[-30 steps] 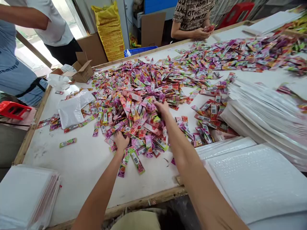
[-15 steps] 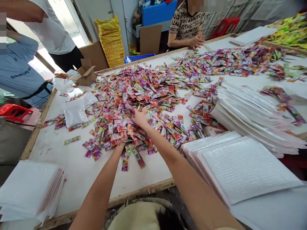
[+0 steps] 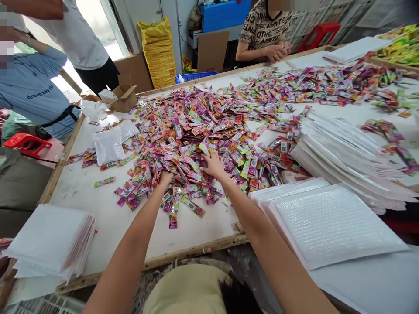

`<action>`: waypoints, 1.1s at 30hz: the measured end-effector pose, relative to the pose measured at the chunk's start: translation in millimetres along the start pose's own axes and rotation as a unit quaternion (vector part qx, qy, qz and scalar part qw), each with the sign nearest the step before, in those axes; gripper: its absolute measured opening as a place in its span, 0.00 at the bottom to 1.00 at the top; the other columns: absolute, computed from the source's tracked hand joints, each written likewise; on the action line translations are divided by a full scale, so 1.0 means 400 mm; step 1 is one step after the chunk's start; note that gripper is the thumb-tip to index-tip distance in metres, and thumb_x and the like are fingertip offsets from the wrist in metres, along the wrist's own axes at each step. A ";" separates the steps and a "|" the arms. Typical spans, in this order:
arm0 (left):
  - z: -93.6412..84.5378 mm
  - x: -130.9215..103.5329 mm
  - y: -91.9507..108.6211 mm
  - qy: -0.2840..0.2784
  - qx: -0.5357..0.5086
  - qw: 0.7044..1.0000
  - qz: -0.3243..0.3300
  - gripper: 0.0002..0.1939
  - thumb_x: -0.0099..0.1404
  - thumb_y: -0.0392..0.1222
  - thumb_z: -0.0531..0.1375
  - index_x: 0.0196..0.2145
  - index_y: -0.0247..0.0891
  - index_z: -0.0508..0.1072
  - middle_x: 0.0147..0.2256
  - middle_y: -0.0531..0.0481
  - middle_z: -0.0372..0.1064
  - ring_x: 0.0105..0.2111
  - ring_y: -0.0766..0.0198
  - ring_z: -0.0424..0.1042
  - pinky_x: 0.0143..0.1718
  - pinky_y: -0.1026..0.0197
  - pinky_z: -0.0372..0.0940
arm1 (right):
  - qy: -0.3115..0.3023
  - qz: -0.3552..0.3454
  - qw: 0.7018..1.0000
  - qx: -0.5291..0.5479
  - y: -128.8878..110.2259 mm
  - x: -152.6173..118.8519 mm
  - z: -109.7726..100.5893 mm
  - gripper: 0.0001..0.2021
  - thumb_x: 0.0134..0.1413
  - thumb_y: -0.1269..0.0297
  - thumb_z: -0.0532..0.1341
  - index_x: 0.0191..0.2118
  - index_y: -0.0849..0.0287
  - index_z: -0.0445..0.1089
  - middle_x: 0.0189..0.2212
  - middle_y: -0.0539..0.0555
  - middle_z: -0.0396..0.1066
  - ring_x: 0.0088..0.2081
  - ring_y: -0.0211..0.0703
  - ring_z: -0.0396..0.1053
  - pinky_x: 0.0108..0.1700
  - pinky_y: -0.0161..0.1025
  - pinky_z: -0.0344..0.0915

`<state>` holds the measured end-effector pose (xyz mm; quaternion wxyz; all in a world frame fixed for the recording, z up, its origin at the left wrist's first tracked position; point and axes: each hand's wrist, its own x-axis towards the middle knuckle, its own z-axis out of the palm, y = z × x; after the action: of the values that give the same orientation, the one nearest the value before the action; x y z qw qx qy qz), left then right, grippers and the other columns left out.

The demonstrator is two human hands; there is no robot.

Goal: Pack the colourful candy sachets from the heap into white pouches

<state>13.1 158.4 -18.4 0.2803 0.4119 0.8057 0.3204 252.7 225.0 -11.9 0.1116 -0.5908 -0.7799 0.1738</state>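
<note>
A broad heap of small snack sachets (image 3: 196, 113) in purple, red and green covers the middle of the white table (image 3: 124, 235). My left hand (image 3: 166, 176) is pushed into the near side of the heap, and sachets hide its fingers. To the right of it, my right hand (image 3: 213, 164) rests on the heap with its fingers spread. A green-and-white sachet (image 3: 203, 147) lies at those fingertips. Several sachets lie loose at the near edge of the heap, among them a green one (image 3: 193, 206).
Stacked white bubble mailers (image 3: 337, 222) lie at the right, with more envelopes (image 3: 347, 157) behind. Another envelope stack (image 3: 49, 240) sits at the left corner. A filled white pouch (image 3: 109, 146) and cardboard box (image 3: 121, 98) stand at the back left. Across the table is a person (image 3: 262, 35).
My right hand has moved right and spread its fingers; the sachets it held have left it. The left hand stays in the heap, slightly higher in view. The camera has shifted a little.
</note>
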 end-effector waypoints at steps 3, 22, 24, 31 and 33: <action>-0.042 0.020 0.008 -0.004 0.031 0.999 0.001 0.09 0.48 0.36 0.66 0.31 0.35 0.78 0.34 0.38 0.78 0.47 0.40 0.74 0.44 0.50 0.68 | 0.038 0.048 0.998 0.032 0.015 -0.007 -0.005 0.29 0.51 0.63 0.65 0.60 0.50 0.64 0.67 0.62 0.47 0.66 0.63 0.47 0.63 0.61 0.48; -0.224 -0.242 0.003 -0.148 0.207 0.915 0.314 0.28 0.62 0.32 0.53 0.59 0.46 0.68 0.65 0.43 0.52 0.65 0.49 0.53 0.63 0.45 0.55 | 0.262 0.255 0.925 0.102 0.090 -0.045 -0.066 0.25 0.56 0.57 0.55 0.58 0.58 0.63 0.64 0.68 0.49 0.65 0.64 0.47 0.62 0.65 0.45; -0.245 -0.232 -0.039 -0.038 0.183 0.944 0.273 0.26 0.63 0.38 0.55 0.60 0.44 0.67 0.64 0.40 0.54 0.65 0.48 0.53 0.64 0.44 0.52 | 0.255 0.324 0.906 0.091 0.100 -0.057 -0.049 0.30 0.54 0.56 0.57 0.62 0.60 0.58 0.65 0.72 0.46 0.64 0.69 0.47 0.60 0.67 0.47; -0.160 -0.125 -0.059 0.029 0.169 0.955 0.243 0.38 0.64 0.53 0.58 0.67 0.38 0.54 0.67 0.35 0.46 0.68 0.44 0.44 0.66 0.41 0.45 | 0.086 0.198 0.971 0.107 0.010 -0.036 -0.036 0.26 0.52 0.54 0.60 0.57 0.57 0.65 0.57 0.68 0.59 0.58 0.67 0.56 0.56 0.63 0.55; -0.135 -0.075 -0.014 0.029 0.184 0.944 0.272 0.39 0.64 0.55 0.58 0.68 0.40 0.53 0.68 0.36 0.44 0.68 0.43 0.42 0.67 0.40 0.41 | 0.147 0.184 0.968 0.090 -0.023 0.006 -0.068 0.24 0.53 0.58 0.60 0.56 0.58 0.65 0.59 0.68 0.55 0.59 0.67 0.54 0.58 0.62 0.53</action>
<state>-13.0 115.1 17.4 0.0779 0.6505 0.7155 0.2426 254.3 228.8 16.8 0.2442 -0.7309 -0.6136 0.1721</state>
